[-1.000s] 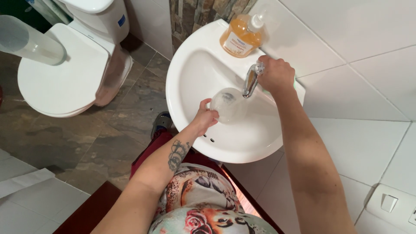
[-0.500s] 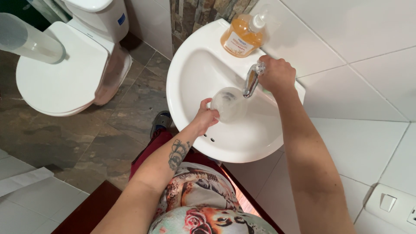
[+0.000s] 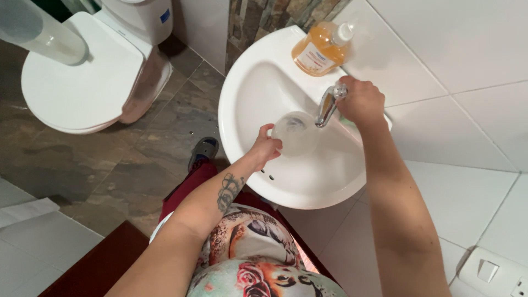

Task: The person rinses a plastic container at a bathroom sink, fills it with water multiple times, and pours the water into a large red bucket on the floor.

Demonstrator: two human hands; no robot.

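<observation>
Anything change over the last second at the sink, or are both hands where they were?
Nothing visibly changed. The left hand still holds the clear glass under the faucet, the right hand stays on the faucet's handle, and the orange soap bottle sits on the sink rim as before.

A clear soap bottle [image 3: 322, 48] of orange liquid, with a white pump cap and pale rectangular label, stands on the white sink rim [image 3: 236, 82] against the wall.
</observation>
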